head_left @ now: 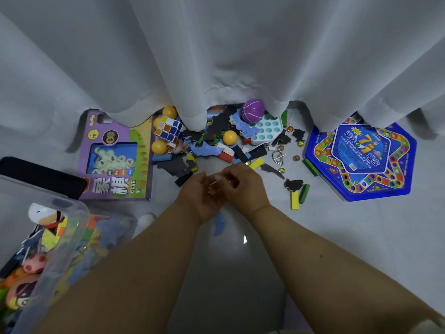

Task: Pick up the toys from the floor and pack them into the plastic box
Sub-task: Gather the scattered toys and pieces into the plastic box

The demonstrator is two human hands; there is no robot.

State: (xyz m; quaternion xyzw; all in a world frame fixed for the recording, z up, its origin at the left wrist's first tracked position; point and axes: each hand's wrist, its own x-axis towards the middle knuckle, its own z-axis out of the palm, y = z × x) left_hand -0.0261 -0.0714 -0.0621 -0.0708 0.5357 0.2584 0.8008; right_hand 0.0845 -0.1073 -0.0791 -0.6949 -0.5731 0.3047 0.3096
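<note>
My left hand [201, 197] is cupped palm up over the floor and holds small amber marbles [213, 188]. My right hand [244, 185] sits against it, fingers curled over the palm and pinching something small and blurred, seemingly a marble. More marbles [296, 157] lie on the floor beyond. The clear plastic box [61, 247] stands at lower left with plush and foam toys inside. Under the curtain lie a Rubik's cube [168, 130], a purple ball [252, 110], orange balls [230, 137], black puzzle pieces [293, 184] and yellow and green blocks [295, 200].
A purple chess box [115, 157] lies left of the pile and a blue hexagonal game box [361, 157] to its right. A white curtain [216, 56] hangs over the far toys. A teal tray [267, 128], a metal ring puzzle [278, 156] and a blue foam piece [220, 225] lie nearby.
</note>
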